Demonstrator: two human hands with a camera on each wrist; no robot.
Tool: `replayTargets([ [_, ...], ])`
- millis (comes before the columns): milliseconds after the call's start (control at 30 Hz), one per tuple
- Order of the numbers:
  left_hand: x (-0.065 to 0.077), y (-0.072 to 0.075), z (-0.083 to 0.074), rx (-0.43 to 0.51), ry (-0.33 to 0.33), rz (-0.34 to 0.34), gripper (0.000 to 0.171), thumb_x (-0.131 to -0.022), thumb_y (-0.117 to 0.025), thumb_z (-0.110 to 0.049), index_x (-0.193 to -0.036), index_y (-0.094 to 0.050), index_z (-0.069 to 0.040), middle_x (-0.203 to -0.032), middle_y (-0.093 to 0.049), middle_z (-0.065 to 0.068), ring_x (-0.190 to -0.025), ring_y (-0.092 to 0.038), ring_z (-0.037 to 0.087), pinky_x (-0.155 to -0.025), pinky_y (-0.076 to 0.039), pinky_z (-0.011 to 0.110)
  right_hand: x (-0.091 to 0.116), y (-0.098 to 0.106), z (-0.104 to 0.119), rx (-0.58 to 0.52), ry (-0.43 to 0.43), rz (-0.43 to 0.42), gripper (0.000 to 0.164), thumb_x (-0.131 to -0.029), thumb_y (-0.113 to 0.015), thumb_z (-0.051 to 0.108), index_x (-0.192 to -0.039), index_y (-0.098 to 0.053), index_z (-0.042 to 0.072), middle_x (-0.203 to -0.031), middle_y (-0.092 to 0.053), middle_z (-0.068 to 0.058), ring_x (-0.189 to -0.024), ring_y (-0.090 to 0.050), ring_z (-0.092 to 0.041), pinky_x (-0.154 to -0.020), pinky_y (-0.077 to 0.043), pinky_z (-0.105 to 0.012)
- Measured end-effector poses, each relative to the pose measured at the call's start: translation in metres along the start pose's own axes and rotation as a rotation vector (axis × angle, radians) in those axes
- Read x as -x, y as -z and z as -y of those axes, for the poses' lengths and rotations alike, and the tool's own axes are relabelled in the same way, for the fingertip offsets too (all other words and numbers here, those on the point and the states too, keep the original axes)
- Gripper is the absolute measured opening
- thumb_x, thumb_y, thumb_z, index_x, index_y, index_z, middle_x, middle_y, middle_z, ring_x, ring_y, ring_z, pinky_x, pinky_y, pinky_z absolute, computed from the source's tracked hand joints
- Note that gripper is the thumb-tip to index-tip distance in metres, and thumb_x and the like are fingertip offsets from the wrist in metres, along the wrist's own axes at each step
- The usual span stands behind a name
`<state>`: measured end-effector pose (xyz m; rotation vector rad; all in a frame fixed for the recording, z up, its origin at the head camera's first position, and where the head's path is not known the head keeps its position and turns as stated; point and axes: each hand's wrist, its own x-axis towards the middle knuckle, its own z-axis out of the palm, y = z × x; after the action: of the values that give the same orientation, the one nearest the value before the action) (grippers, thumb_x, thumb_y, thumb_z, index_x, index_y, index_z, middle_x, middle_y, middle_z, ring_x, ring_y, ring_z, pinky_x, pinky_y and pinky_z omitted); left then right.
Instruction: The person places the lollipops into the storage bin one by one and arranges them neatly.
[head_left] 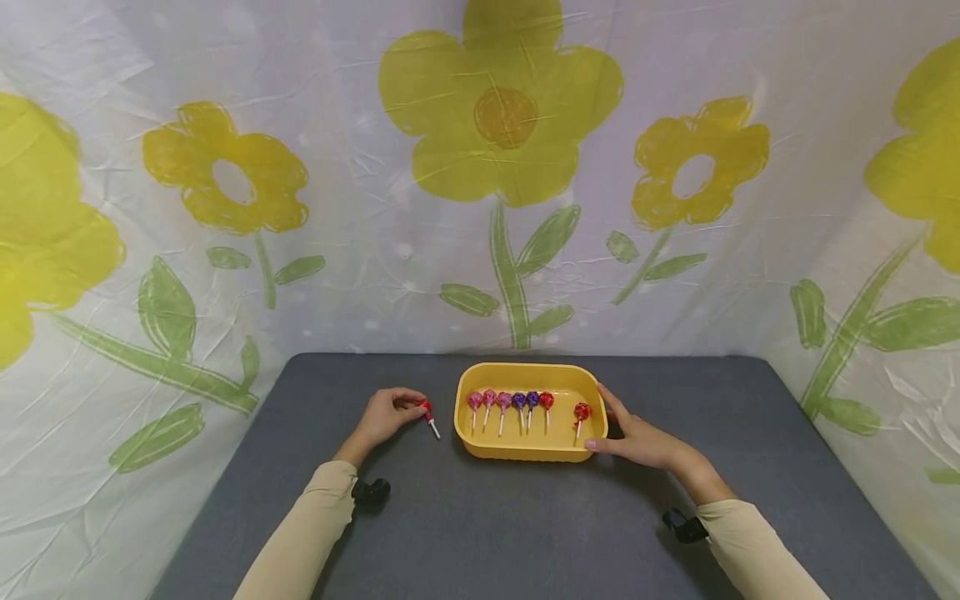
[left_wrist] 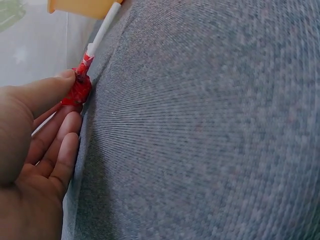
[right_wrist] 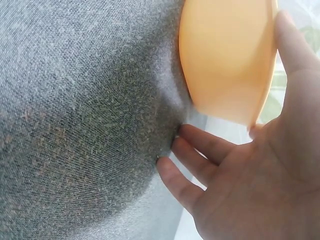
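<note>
My left hand (head_left: 388, 414) pinches a red-wrapped lollipop (head_left: 427, 408) by its head between thumb and fingertips, left of the yellow tray (head_left: 525, 455). In the left wrist view the thumb lies over the red wrapper (left_wrist: 79, 91), and the white stick (left_wrist: 104, 29) points away from the palm. At the tray's right end, my right hand (head_left: 637, 439) holds the rim, thumb at the front and forefinger farther back. Its other fingers (right_wrist: 175, 180) spread loosely beside the tray. Inside lie three pink lollipops (head_left: 489, 397), two purple ones (head_left: 532, 399) and two red ones (head_left: 582, 411), one red set apart at the right.
A dark grey cloth-covered table (head_left: 487, 525) lies under everything. White curtain fabric (head_left: 360, 250) printed with yellow flowers hangs behind the table and along both sides. Black wrist straps (head_left: 371, 492) sit at both sleeve cuffs.
</note>
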<state>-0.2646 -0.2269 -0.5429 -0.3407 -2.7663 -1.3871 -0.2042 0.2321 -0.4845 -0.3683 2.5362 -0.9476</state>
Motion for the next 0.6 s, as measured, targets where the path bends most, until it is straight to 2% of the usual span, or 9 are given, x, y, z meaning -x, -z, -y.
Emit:
replayTargets([
  [200,-0.002,0.005,-0.007,0.002,0.0,0.013,0.025,-0.086,-0.078,-0.016,-0.107,-0.075,-0.004,-0.099,-0.077,0.014,-0.085,-0.072,0.015,-0.072,-0.057,0.022,-0.001,0.0,-0.001,0.002,0.006,0.0,0.111,-0.087,-0.067,0.057,-0.16,0.01,0.023,-0.158,-0.029,-0.03,-0.146,-0.027,-0.052,-0.109,-0.029,-0.073],
  [400,-0.009,0.017,-0.025,0.043,0.004,0.016,0.027,-0.087,-0.076,-0.019,-0.112,-0.074,-0.006,-0.105,-0.076,0.014,-0.094,-0.073,0.024,-0.077,-0.06,0.031,0.0,0.0,-0.001,-0.006,0.014,0.002,0.111,-0.088,-0.067,0.056,-0.16,0.01,0.022,-0.158,-0.029,-0.03,-0.145,-0.028,-0.051,-0.109,-0.029,-0.073],
  [600,-0.018,0.025,-0.042,0.061,-0.004,0.052,0.03,-0.088,-0.076,-0.024,-0.114,-0.073,-0.009,-0.108,-0.075,0.013,-0.095,-0.072,0.02,-0.079,-0.06,0.03,0.0,0.0,0.0,-0.008,0.015,0.002,0.112,-0.088,-0.067,0.056,-0.16,0.01,0.02,-0.157,-0.029,-0.031,-0.146,-0.028,-0.051,-0.109,-0.029,-0.073],
])
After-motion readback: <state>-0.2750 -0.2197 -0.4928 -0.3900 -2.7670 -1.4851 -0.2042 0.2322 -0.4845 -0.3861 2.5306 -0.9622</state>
